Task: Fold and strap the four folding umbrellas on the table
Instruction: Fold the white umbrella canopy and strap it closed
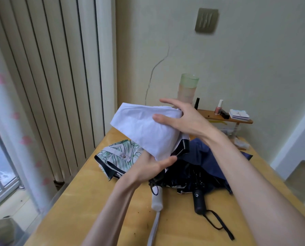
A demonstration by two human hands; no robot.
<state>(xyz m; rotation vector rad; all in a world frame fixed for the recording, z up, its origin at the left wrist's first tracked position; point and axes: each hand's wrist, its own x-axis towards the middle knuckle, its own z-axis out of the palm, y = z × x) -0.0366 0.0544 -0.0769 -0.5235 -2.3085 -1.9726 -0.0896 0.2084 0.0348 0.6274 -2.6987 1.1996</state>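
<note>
While left hand point(148, 167) grips underneath, right hand point(183, 119) cups the white umbrella point(144, 128).

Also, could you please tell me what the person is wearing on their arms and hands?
Nothing is worn that shows. The left hand and right hand are bare, with no gloves and no rings on the visible fingers. The left forearm and right forearm are uncovered to the frame edge: no sleeves, watch or bracelet.
</note>
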